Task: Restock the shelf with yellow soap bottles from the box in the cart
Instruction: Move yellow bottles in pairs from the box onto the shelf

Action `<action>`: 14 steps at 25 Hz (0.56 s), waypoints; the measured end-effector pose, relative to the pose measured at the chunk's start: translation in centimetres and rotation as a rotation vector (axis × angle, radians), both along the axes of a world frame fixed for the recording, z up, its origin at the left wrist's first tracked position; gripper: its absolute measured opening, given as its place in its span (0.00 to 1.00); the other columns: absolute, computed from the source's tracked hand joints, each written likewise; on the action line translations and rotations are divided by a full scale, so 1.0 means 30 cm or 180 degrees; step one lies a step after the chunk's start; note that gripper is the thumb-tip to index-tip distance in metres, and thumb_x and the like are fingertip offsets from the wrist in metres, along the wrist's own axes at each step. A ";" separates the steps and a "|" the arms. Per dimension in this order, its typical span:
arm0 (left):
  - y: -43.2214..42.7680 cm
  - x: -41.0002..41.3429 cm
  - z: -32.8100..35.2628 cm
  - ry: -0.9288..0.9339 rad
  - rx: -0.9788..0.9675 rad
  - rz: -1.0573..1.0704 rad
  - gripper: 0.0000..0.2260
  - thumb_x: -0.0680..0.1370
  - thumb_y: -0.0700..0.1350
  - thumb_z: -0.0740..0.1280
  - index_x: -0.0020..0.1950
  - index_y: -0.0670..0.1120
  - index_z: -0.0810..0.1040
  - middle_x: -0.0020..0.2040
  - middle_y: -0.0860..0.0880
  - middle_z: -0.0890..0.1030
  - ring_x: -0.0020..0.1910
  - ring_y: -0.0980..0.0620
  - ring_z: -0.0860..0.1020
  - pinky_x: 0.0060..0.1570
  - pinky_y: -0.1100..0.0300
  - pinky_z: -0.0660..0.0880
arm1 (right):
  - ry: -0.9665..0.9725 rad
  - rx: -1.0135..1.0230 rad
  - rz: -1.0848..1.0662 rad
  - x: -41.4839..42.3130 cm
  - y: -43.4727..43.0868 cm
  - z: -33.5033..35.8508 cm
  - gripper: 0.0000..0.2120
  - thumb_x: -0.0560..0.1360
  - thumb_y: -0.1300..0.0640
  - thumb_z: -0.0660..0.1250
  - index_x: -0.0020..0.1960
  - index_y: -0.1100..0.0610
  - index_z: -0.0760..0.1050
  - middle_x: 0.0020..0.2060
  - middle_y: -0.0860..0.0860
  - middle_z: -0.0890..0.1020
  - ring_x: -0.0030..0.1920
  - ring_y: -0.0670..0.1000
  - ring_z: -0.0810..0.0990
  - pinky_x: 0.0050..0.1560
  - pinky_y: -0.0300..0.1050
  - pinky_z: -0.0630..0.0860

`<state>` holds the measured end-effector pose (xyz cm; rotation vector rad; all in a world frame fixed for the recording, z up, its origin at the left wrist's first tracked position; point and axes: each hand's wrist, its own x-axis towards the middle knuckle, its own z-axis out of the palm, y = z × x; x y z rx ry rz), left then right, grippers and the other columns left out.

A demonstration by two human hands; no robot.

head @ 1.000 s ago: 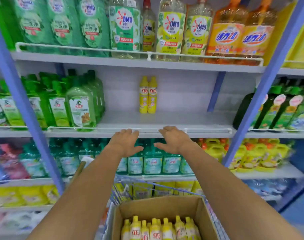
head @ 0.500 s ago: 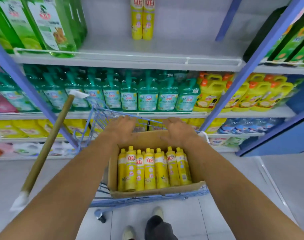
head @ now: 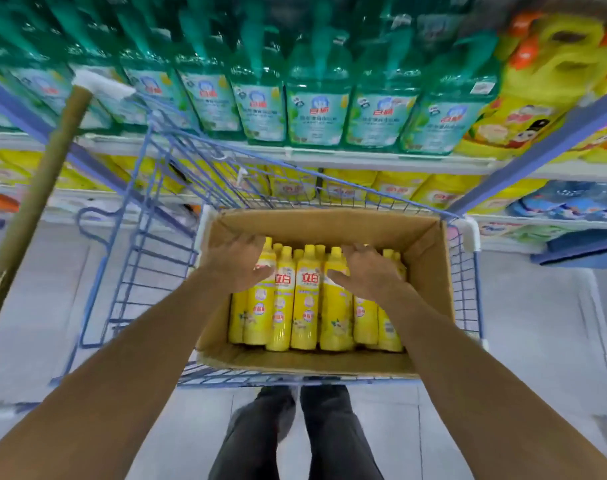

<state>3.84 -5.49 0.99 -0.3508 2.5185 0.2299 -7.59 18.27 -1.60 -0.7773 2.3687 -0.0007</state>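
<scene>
Head view: left hand (head: 238,263), right hand (head: 366,275) spread, holding nothing, over yellow soap bottles (head: 307,299) in box (head: 430,258); advise gripping bodies, lifting straight.

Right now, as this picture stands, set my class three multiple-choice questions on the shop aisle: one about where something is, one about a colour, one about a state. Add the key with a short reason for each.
1. Where does the cardboard box sit?
A) on the floor
B) in the blue wire cart
C) on a shelf

2. What colour are the bottles on the shelf just beyond the cart?
A) red
B) black
C) green

3. How is the top of the box?
A) open
B) taped shut
C) covered by a cloth

Key:
1 B, since the cart's wire walls surround the box.
2 C, since that whole row of bottles is green.
3 A, since the yellow bottles inside show plainly from above.
</scene>
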 end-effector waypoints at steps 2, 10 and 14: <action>-0.016 -0.035 -0.088 -0.0091 0.0109 0.0106 0.31 0.79 0.62 0.62 0.75 0.45 0.63 0.73 0.41 0.69 0.70 0.37 0.70 0.63 0.46 0.71 | -0.0168 0.0027 -0.0128 -0.020 -0.019 -0.127 0.34 0.80 0.35 0.58 0.74 0.60 0.65 0.71 0.58 0.69 0.70 0.61 0.69 0.62 0.57 0.74; -0.018 -0.066 -0.353 -0.0076 0.0452 0.0563 0.27 0.79 0.55 0.68 0.70 0.39 0.69 0.68 0.38 0.72 0.66 0.37 0.73 0.62 0.48 0.72 | -0.0298 -0.0181 -0.0823 -0.024 -0.066 -0.373 0.29 0.79 0.38 0.64 0.63 0.63 0.72 0.61 0.60 0.76 0.63 0.61 0.76 0.57 0.53 0.76; -0.028 -0.068 -0.412 0.0184 0.0588 0.1137 0.25 0.73 0.55 0.75 0.63 0.42 0.76 0.62 0.40 0.78 0.61 0.39 0.76 0.58 0.48 0.75 | -0.0397 -0.0319 -0.1373 -0.027 -0.081 -0.435 0.26 0.76 0.41 0.71 0.60 0.62 0.73 0.57 0.60 0.79 0.60 0.60 0.78 0.51 0.49 0.75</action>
